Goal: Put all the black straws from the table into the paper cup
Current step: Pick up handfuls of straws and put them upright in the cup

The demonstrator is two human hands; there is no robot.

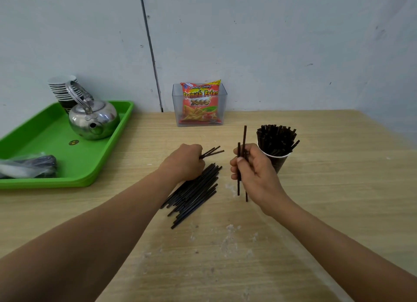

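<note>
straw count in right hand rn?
2. Both upright in the right hand: the taller straw nearer the paper cup, the shorter straw toward the pile. Others may hide inside the grip.

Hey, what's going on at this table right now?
A person is filling a paper cup with black straws. The right hand holds two straws upright beside the cup, already packed full. The left hand grips a few straws at the pile lying on the table.
</note>
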